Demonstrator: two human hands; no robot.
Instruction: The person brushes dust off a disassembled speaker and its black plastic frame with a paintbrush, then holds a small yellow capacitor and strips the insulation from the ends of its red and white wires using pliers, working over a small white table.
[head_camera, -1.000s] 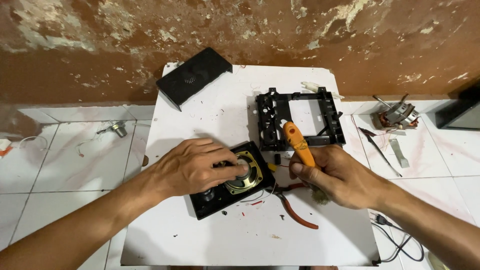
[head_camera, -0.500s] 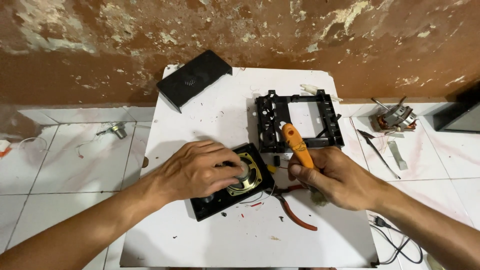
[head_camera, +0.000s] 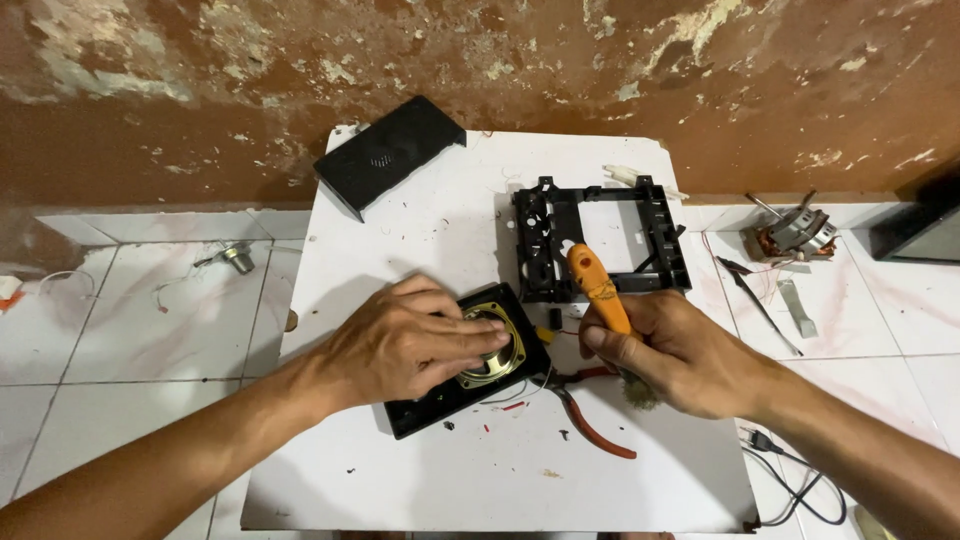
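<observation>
A black panel with a round brass-rimmed speaker lies on the white board. My left hand rests on top of it, fingers over the speaker. My right hand grips a brush with an orange handle; its bristles poke out below the fist. Red-handled pliers lie partly under that hand. Thin wires run from the speaker toward the pliers.
A black open plastic frame lies behind the hands, a black cover at the board's far left corner. On the tiled floor sit a small motor, tweezers and a metal strip to the right, a small metal part to the left, and black cables.
My left hand's fingers shifted slightly over the speaker. My right hand and the brush stayed nearly still.
</observation>
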